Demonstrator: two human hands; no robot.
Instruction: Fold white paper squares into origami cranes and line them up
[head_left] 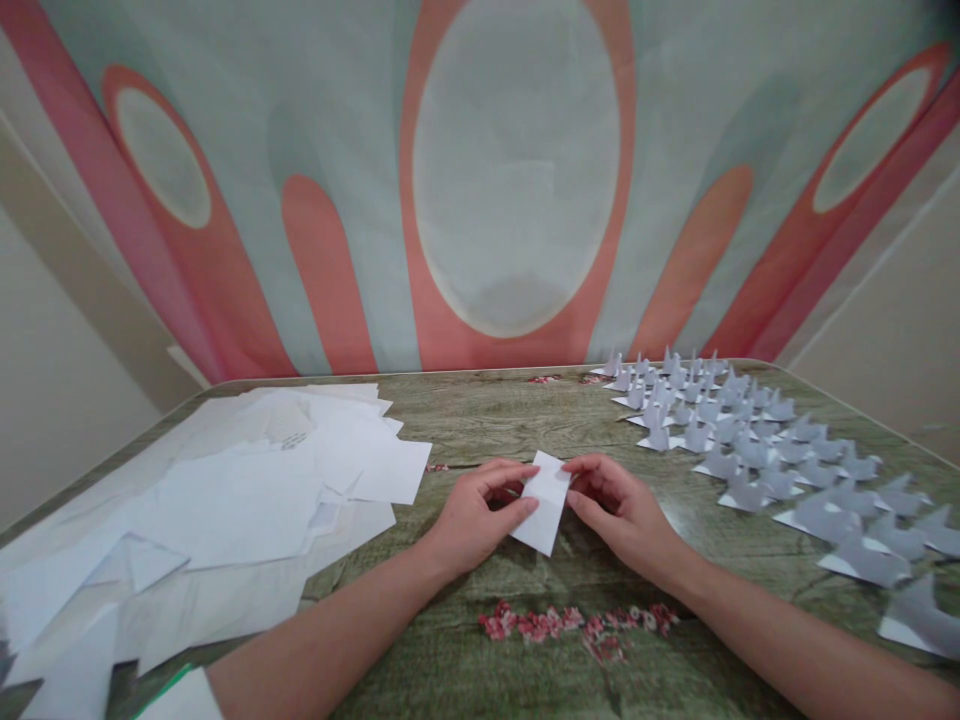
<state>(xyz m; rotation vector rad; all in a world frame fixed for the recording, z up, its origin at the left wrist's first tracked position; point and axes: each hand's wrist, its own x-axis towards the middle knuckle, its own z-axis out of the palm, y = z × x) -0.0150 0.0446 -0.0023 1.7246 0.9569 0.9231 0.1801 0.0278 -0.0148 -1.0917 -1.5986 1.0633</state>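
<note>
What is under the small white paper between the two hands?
Wood-patterned tabletop shows all around the small white paper. The patch directly beneath is covered, so I cannot see what is there, nor whether any fingers are tucked under it.

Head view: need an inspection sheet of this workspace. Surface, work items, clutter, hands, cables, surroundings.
Surface: table, wood-look top with pink blossom patches.
Work items: small white paper in hand; many folded paper birds grouped on the table's right side.
Clutter: loose white sheets, overlapping untidily at left; some print visible.
Hands: left hand pinches the small paper between thumb and fingers; right hand at its right edge, grip unclear.
Cables: nothing seen.
Surroundings: coral and grey-green patterned backdrop behind the table; plain wall at left.
</note>
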